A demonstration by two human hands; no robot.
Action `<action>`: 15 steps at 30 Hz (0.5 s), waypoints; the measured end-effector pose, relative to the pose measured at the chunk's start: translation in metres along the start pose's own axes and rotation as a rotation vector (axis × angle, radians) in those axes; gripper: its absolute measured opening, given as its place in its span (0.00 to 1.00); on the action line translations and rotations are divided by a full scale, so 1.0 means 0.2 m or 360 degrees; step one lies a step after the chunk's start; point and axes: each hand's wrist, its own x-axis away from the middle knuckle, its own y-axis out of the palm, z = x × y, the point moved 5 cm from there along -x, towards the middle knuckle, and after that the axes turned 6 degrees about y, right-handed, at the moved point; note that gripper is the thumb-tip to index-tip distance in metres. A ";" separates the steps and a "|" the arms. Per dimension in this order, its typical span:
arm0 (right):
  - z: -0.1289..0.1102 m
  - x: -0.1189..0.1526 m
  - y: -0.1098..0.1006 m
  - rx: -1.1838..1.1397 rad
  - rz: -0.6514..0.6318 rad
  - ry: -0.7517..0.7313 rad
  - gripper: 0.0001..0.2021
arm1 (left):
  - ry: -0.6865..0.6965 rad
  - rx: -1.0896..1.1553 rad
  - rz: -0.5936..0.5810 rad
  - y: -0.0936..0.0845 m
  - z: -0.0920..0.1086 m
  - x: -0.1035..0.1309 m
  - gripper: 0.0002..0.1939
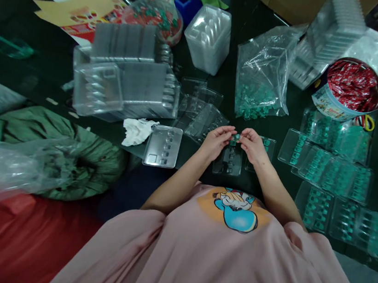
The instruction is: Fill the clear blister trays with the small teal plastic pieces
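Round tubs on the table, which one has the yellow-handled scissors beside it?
The printed tub, on the right, heaped with red packets; the yellow handle shows at its near side. The left tub holds red and green pieces.

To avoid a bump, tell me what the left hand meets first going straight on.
For the left hand, probably the small green piece at its fingertips, with the right hand beyond; depth unclear.

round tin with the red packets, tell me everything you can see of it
The tin is open, its wall pale blue with printing and a dark patch. Shiny red packets fill it. It stands on the dark table, yellow-and-red handles near its base; whether they touch is unclear. No hands touch it.
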 end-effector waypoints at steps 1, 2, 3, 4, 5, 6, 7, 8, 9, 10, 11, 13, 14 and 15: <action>0.01 0.00 0.00 0.0061 0.0006 -0.0013 0.15 | 0.0043 -0.0082 -0.0027 0.00 0.00 0.01 0.19; 0.02 0.01 -0.01 0.0122 0.0013 -0.0035 0.15 | 0.0087 -0.0179 -0.0048 -0.01 0.00 0.01 0.19; 0.02 0.01 -0.01 0.0181 0.0018 -0.0065 0.14 | 0.0124 -0.0282 -0.0059 -0.02 0.00 0.02 0.19; 0.03 0.01 -0.02 0.0240 0.0018 -0.0099 0.13 | 0.0149 -0.0384 -0.0056 -0.03 -0.01 0.04 0.18; 0.04 0.01 -0.02 0.0304 0.0017 -0.0133 0.13 | 0.0158 -0.0479 -0.0045 -0.04 -0.02 0.05 0.17; 0.06 0.01 -0.03 0.0376 0.0018 -0.0161 0.12 | 0.0159 -0.0565 -0.0027 -0.05 -0.04 0.06 0.15; 0.07 0.01 -0.03 0.0459 0.0024 -0.0182 0.12 | 0.0166 -0.0643 -0.0008 -0.07 -0.05 0.07 0.14; 0.09 0.01 -0.04 0.0549 0.0038 -0.0196 0.11 | 0.0185 -0.0715 0.0004 -0.08 -0.06 0.09 0.12; 0.10 0.01 -0.05 0.0638 0.0060 -0.0208 0.10 | 0.0217 -0.0787 0.0007 -0.09 -0.07 0.10 0.11; 0.11 0.02 -0.05 0.0721 0.0090 -0.0226 0.10 | 0.0260 -0.0864 0.0000 -0.10 -0.07 0.10 0.09; 0.12 0.02 -0.06 0.0794 0.0123 -0.0251 0.09 | 0.0308 -0.0949 -0.0015 -0.10 -0.07 0.11 0.08; 0.13 0.03 -0.07 0.0918 0.0171 -0.0302 0.07 | 0.0412 -0.1135 -0.0050 -0.09 -0.07 0.12 0.08; 0.13 0.03 -0.07 0.0980 0.0188 -0.0326 0.07 | 0.0461 -0.1225 -0.0064 -0.09 -0.07 0.12 0.09; 0.13 0.04 -0.07 0.1046 0.0205 -0.0350 0.07 | 0.0508 -0.1311 -0.0075 -0.09 -0.07 0.12 0.09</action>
